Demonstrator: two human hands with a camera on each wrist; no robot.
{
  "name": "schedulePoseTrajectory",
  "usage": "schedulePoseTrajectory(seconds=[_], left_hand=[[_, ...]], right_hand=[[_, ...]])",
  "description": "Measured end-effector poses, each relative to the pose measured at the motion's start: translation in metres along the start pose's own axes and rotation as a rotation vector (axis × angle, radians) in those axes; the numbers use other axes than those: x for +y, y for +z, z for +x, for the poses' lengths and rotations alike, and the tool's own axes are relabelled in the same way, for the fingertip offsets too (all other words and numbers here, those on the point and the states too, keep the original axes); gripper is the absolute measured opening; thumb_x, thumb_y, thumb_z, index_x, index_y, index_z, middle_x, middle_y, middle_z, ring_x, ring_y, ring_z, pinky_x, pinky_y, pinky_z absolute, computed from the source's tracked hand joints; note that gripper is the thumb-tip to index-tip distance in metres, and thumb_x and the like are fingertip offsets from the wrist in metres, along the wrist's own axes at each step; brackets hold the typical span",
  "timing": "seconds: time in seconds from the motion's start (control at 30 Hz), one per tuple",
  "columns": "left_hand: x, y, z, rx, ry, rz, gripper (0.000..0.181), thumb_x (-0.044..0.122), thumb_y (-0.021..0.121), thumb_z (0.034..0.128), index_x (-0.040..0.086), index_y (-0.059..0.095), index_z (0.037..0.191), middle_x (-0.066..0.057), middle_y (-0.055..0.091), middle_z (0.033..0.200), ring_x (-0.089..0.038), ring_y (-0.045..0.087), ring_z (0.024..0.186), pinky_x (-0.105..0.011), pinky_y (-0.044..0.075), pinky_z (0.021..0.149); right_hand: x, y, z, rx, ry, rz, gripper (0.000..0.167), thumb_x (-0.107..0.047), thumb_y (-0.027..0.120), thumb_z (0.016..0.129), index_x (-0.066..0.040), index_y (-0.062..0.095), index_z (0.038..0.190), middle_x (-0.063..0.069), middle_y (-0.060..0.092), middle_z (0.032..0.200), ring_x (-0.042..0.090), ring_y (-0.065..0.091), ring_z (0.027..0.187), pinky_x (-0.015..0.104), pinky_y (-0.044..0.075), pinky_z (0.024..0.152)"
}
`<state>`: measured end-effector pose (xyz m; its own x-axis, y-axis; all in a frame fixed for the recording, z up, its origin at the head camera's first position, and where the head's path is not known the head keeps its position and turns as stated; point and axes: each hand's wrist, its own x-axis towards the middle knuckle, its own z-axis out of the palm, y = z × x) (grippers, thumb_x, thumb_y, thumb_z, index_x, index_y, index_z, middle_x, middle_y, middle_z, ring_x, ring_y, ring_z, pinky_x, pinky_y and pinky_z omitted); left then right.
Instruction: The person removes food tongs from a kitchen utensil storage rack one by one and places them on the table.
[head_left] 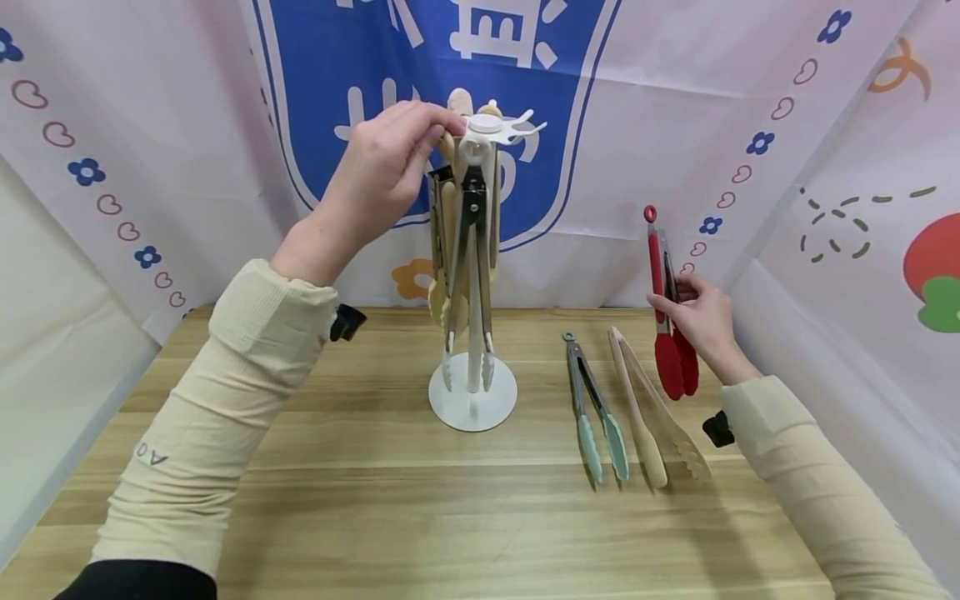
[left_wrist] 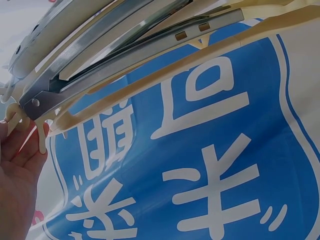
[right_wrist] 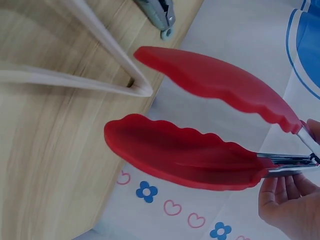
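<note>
A white utensil rack (head_left: pixel 486 123) with a round base stands on the table, several metal and cream utensils hanging from it. My left hand (head_left: pixel 386 158) pinches a hook at the rack's top; in the left wrist view its fingertips meet a cream hook (left_wrist: pixel 42 137) beside metal-armed tongs (left_wrist: pixel 150 55). Off to the right, my right hand (head_left: pixel 705 321) grips red-tipped tongs (head_left: pixel 669 362) by their metal and red arms, tips down above the table. The right wrist view shows the two red scalloped heads (right_wrist: pixel 185 155) spread apart.
Between rack and right hand, mint-tipped tongs (head_left: pixel 592 417) and cream tongs (head_left: pixel 637 417) lie side by side on the wooden table (head_left: pixel 337 500). A printed cloth (head_left: pixel 630 150) hangs behind the table and along its sides.
</note>
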<state>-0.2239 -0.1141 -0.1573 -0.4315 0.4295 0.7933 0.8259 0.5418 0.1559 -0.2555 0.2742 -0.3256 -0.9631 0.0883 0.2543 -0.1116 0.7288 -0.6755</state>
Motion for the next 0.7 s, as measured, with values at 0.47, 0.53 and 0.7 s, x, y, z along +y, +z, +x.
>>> schedulePoseTrajectory(seconds=[0.47,0.53,0.7], left_hand=[[0.001,0.000,0.000,-0.010,-0.021,0.003,0.022,0.004,0.040,0.0960,-0.005,0.059,0.104,-0.014,0.062,0.102,-0.023,0.055,0.096,-0.022,0.023,0.108],[0.000,0.000,0.001,-0.009,-0.020,0.001,0.022,0.004,0.040,0.0960,-0.005,0.059,0.104,-0.014,0.062,0.102,-0.023,0.055,0.095,-0.023,0.023,0.108],[0.000,-0.001,0.000,-0.012,-0.022,0.007,0.023,0.004,0.040,0.0961,-0.005,0.059,0.104,-0.014,0.062,0.103,-0.023,0.055,0.097,-0.022,0.022,0.108]], right_hand=[[0.027,-0.005,-0.007,-0.028,0.024,-0.071,0.053,-0.040,0.063,0.083,0.002,0.057,0.113,0.021,0.062,0.096,0.017,0.053,0.078,0.014,0.042,0.058],[0.031,-0.006,-0.008,-0.039,0.030,-0.076,0.051,-0.038,0.062,0.084,0.003,0.057,0.113,0.022,0.061,0.096,0.021,0.053,0.080,0.015,0.042,0.058],[0.039,-0.006,-0.009,-0.050,0.032,-0.112,0.048,-0.035,0.062,0.085,0.005,0.056,0.112,0.023,0.061,0.095,0.026,0.053,0.082,0.021,0.043,0.061]])
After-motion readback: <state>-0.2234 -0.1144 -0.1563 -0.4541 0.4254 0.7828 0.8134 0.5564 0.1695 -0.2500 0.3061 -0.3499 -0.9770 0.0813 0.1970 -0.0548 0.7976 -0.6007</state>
